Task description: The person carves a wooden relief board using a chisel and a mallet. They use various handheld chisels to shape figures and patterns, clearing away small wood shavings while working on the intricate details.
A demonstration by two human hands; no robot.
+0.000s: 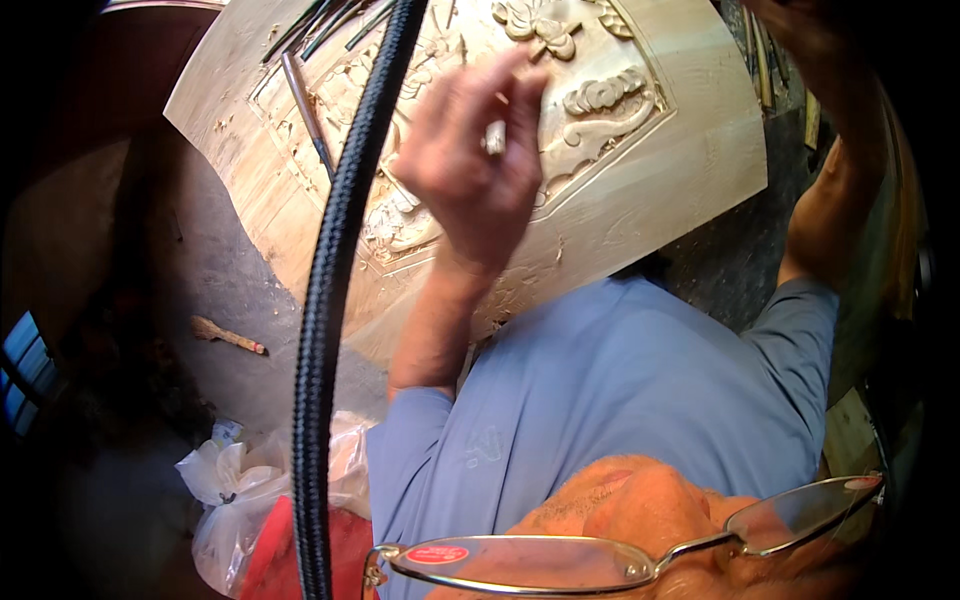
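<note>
My left hand is raised over a carved wooden panel, blurred by motion. Its fingers are loosely bent, with a small gap showing between them and the thumb, and I see nothing held in it. Raised flower and scroll carvings stand out on the panel beside that hand. At the upper right edge, my right hand is dark and partly cut off, reaching out past the panel close to a group of long thin tools. Its fingers are hidden.
A chisel-like tool lies on the panel's left part, with more thin tools above it. A black braided cable crosses the view. A small brush lies at left, above a tied clear plastic bag and a red item.
</note>
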